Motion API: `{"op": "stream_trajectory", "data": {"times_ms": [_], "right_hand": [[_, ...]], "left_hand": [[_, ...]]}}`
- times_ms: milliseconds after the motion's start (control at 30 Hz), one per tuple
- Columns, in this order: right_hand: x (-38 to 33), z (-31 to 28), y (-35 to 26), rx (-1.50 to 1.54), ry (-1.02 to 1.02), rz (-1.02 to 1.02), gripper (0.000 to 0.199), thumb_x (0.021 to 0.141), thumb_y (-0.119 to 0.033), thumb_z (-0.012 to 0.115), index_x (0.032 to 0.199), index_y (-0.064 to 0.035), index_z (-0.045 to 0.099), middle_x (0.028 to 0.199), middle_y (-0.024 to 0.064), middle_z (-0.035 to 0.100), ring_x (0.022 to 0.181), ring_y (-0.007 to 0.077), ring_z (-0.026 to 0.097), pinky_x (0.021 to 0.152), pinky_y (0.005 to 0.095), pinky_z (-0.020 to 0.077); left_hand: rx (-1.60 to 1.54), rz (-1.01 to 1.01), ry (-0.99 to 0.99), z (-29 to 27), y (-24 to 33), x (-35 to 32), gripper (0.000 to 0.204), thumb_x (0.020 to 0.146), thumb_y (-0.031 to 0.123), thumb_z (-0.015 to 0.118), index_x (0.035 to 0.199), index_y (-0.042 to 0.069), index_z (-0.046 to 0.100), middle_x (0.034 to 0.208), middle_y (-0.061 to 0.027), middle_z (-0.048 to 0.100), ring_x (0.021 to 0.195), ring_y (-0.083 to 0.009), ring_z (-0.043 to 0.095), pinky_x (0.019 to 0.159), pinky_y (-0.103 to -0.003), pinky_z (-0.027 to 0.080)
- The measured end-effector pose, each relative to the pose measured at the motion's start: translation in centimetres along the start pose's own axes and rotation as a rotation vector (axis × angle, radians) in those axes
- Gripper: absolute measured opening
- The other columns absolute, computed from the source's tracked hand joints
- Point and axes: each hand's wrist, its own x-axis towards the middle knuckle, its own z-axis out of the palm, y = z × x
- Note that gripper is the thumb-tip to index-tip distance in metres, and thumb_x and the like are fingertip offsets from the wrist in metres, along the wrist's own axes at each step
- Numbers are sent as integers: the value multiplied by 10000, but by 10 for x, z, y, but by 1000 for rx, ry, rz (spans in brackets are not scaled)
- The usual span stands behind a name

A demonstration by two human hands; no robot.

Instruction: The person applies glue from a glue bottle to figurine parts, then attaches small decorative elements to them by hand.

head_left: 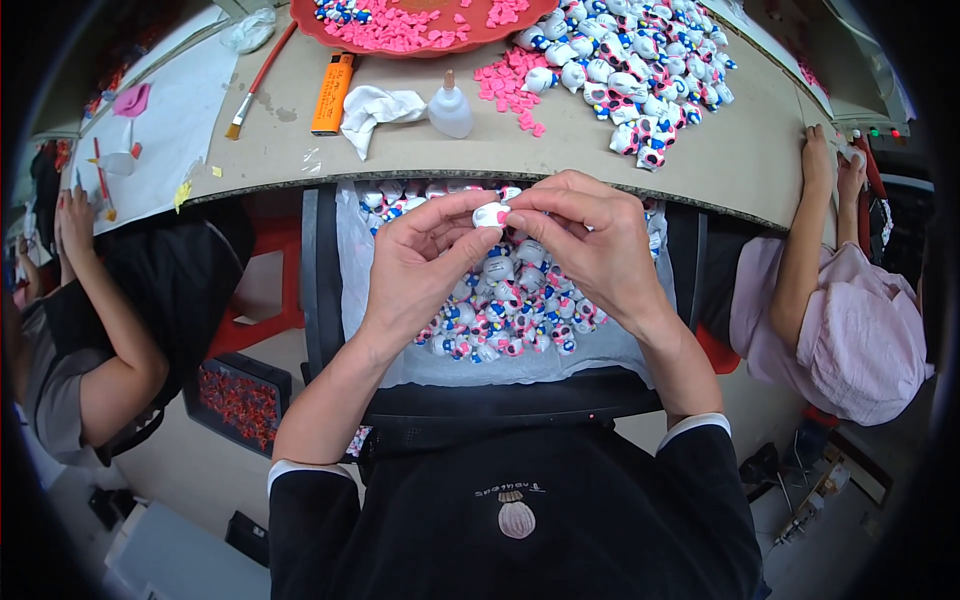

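Observation:
Between the fingertips of my left hand (pixel 425 250) is a small white figurine head (pixel 487 215) with a pink piece on its right side. My right hand (pixel 590 235) pinches at that pink piece, thumb and forefinger touching it. Both hands meet just in front of the table edge, above a lined crate (pixel 420 372) on my lap side. Many white, blue and pink figurines (pixel 505 300) fill the crate under my hands. Whether a finger hides more of the held head I cannot tell.
On the table lie a red tray (pixel 400 48) of pink pieces, an orange box (pixel 333 95), a white cloth (pixel 375 112), a squeeze bottle (pixel 451 108), a brush (pixel 258 85), loose pink pieces (pixel 508 85) and a figurine pile (pixel 640 70). People sit at both sides.

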Motion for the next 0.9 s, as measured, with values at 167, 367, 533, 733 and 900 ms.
{"op": "stream_trajectory", "data": {"times_ms": [167, 367, 533, 733, 900], "right_hand": [[-4, -1, 3, -167, 2, -203, 116, 748, -30, 698, 859, -7, 678, 779, 92, 633, 654, 180, 598, 558, 279, 472], [-5, 3, 5, -205, 2, -280, 137, 734, 8, 697, 867, 1, 666, 803, 88, 641, 675, 167, 602, 551, 253, 478], [-7, 11, 8, -178, 64, -306, 133, 708, -19, 697, 831, -23, 646, 734, 87, 601, 665, 241, 594, 583, 339, 477], [3, 1, 5, -100, -92, -201, 84, 740, -42, 679, 811, 2, 674, 745, 107, 633, 689, 251, 625, 602, 322, 488], [52, 18, -5, -182, 190, -181, 279, 716, -140, 734, 943, 4, 660, 829, 116, 640, 663, 215, 615, 593, 326, 482]], "left_hand": [[95, -6, 44, 4, 0, -3, 328, 824, -13, 648, 1148, -7, 596, 1006, -64, 644, 851, -77, 610, 709, -185, 482], [230, 113, 92, 9, 0, -4, 313, 798, -37, 643, 1108, -2, 625, 991, -64, 642, 847, -88, 597, 740, -215, 486], [265, 99, 101, 4, -1, -4, 323, 779, -37, 655, 1099, -2, 627, 974, -61, 642, 826, -89, 591, 740, -221, 485], [399, 49, 78, 0, 6, -4, 268, 752, 7, 674, 1019, 17, 643, 940, -30, 646, 773, -66, 579, 675, -220, 473], [859, 349, -36, -8, 2, 3, 225, 707, 92, 735, 913, 33, 664, 938, -65, 659, 869, -207, 596, 748, -309, 471]]}}
